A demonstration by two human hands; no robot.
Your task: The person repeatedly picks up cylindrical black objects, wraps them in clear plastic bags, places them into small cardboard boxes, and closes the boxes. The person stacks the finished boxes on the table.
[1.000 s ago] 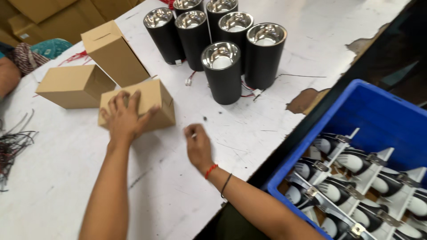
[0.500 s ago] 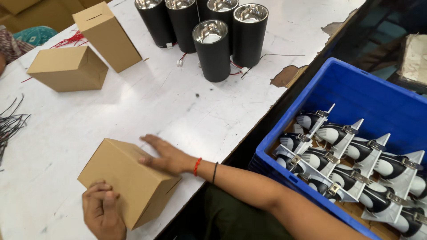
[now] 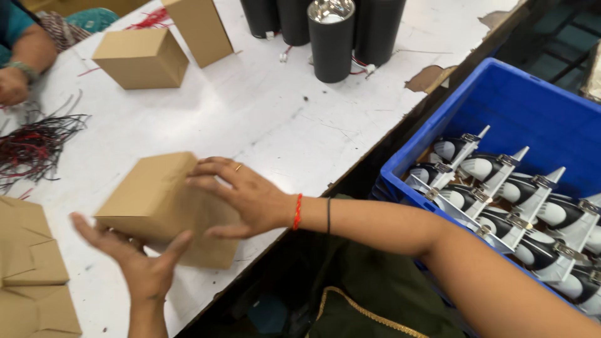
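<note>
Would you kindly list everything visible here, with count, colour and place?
Held box: one, brown cardboard, near table edge, between both hands.
Other boxes: two, brown, far left of table.
Flat cardboard: a stack, brown, bottom left.
Cylinders: four in view, black with silver tops, far side.
Wires: a bundle, red and black, left edge.
Table: one, white, worn.
Crate: one, blue, right, holding black-and-white fittings.
Co-worker's arm: one, top left.
Left hand: under the box's near end.
Right hand: on the box's top and side.
</note>
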